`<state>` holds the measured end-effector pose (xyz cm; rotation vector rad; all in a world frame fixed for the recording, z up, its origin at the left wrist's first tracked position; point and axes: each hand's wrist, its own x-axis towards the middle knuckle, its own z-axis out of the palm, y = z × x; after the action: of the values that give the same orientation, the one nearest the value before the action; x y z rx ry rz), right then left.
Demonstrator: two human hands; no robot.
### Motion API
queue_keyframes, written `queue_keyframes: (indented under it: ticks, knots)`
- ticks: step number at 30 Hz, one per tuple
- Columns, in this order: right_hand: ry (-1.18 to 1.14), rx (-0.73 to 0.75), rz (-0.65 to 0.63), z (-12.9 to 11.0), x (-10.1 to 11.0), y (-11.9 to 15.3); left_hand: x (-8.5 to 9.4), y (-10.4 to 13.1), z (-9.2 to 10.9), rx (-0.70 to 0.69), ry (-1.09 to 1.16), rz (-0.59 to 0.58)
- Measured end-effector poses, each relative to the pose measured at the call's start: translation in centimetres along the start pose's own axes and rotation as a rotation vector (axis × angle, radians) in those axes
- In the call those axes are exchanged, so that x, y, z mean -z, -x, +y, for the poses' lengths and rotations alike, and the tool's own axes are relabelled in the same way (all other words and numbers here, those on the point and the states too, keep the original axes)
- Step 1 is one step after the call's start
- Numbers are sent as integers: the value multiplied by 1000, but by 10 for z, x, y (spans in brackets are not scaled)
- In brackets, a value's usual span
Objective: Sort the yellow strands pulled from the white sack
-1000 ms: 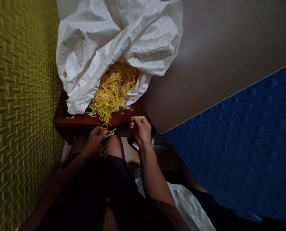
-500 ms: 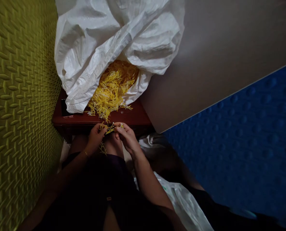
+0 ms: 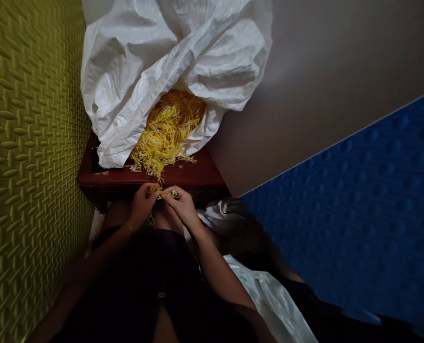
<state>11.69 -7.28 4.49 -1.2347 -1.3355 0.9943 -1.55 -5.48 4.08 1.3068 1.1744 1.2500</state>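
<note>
A yellow textured wall (image 3: 33, 143) stands left of the red-brown table (image 3: 208, 172), which bears a dark flat object (image 3: 101, 163) at its left end. Before the table's near edge, the left hand (image 3: 143, 201) pinches yellow strands (image 3: 154, 189) in curled fingers; on the table, a yellow heap (image 3: 164, 138) spills from a white sack (image 3: 183, 52). Also before that edge, the right hand (image 3: 180, 204), nearly closed, grips yellow-and-white pieces (image 3: 175, 194), and right of the table rises a grey panel (image 3: 305, 90).
</note>
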Motion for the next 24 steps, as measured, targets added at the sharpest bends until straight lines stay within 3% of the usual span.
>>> queue_keyframes:
  ticks: [5, 12, 18, 24]
  knots:
    - [98, 82, 64, 2, 0, 0, 1, -2, -1, 76, 24, -56]
    - [208, 176, 19, -1, 3, -2, 3, -5, -7, -68, 15, -75]
    - [252, 182, -23, 2, 1, -3, 4, -2, -5, 15, 60, -135]
    - [302, 214, 23, 3, 0, -1, 2, -3, -8, -18, 10, -66]
